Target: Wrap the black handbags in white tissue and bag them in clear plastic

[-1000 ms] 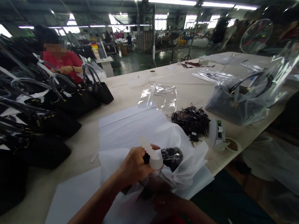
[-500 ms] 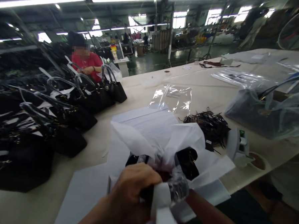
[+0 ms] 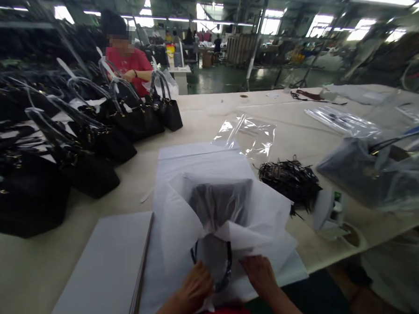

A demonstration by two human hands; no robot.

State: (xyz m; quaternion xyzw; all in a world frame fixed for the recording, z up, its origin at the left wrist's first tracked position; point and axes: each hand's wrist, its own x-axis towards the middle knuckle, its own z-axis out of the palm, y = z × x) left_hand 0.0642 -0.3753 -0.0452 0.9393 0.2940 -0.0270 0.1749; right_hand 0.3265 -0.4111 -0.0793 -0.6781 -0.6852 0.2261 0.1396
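Observation:
A dark handbag [image 3: 219,203] lies on the table in front of me, partly covered by white tissue paper [image 3: 181,216]. Its dark handle [image 3: 229,259] loops out from under the paper towards me. My left hand [image 3: 197,285] is closed at the left side of that loop; its fingertips are hidden, so what it grips cannot be made out. Over to the right, my right hand [image 3: 261,274] has its fingers pinched together on the tissue paper beside the handle.
Black handbags [image 3: 94,141] stand in rows on the left. A stack of white sheets [image 3: 106,259] lies near my left arm. Beyond the paper are a clear plastic bag [image 3: 247,135], a pile of black tags [image 3: 290,180], a tape dispenser [image 3: 328,210] and a plastic-wrapped bag [image 3: 356,169]. A co-worker [image 3: 128,63] stands opposite.
The handbag now lies under tissue paper, with its handle towards me; before, my hands were bunched together over it. My hands have moved apart, the right one onto the paper.

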